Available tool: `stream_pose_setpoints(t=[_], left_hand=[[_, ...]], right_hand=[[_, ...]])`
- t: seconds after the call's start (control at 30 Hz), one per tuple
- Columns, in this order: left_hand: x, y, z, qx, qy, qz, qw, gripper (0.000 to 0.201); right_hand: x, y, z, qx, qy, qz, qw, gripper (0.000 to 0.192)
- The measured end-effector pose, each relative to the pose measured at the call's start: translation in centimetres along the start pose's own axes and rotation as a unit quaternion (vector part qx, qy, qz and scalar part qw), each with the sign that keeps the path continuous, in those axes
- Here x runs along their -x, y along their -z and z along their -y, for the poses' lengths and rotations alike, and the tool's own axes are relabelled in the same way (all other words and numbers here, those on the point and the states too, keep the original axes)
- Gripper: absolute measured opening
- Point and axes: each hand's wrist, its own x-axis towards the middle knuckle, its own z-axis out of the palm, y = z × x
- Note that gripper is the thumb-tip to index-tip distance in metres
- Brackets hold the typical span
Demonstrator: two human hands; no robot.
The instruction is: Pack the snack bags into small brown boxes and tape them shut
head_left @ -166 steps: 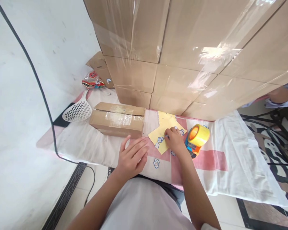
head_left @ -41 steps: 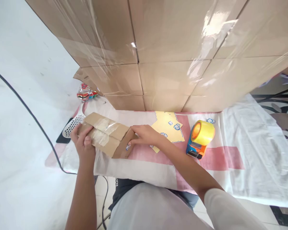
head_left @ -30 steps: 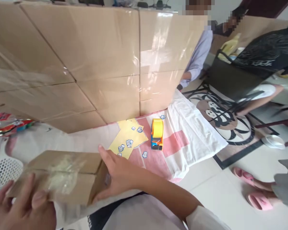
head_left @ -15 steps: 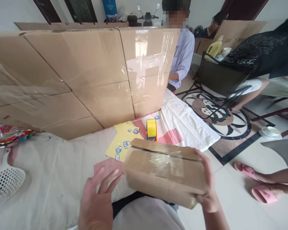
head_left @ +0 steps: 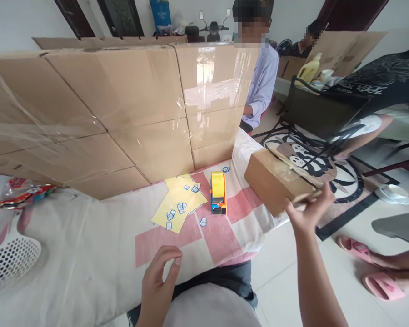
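Box (head_left: 276, 180) in right hand (head_left: 310, 212); 1 tape dispenser (head_left: 218, 192)

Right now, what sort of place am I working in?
Probably a home room used for packing parcels. A wall of taped brown cardboard cartons backs the cloth-covered table, a yellow and orange tape dispenser sits on it, and your right hand holds a small taped cardboard box.

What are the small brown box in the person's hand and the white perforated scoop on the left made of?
The small brown box, held in the right hand, looks like matte corrugated cardboard, with a glossy strip of clear tape on top. The white perforated scoop seems moulded plastic: uniform white, evenly punched holes.
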Motion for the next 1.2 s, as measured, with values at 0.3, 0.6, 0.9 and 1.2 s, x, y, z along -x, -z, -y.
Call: stream_pose_setpoints(t=[0.3, 0.6, 0.9, 1.2], left_hand=[[-0.5, 0.7, 1.0, -0.028, 0.024, -0.012, 0.999, 0.025], [0.3, 4.4, 4.2, -0.103, 0.054, -0.019, 0.993, 0.031], [-0.7, 3.1, 3.3, -0.105, 0.018, 0.016, 0.994, 0.026], [-4.3, 2.5, 7.8, -0.462, -0.187, 0.090, 0.862, 0.040]], right_hand=[[-12.2, -16.8, 5.0, 0.087, -0.053, 0.205, 0.974, 0.132], [-5.6, -20.1, 6.2, 0.098, 0.115, 0.324, 0.934, 0.054], [-5.5, -20.3, 9.2, 0.102, 0.248, 0.422, 0.866, 0.033], [-3.3, -16.5, 22.5, 0.008, 0.300, 0.480, 0.824, 0.030]])
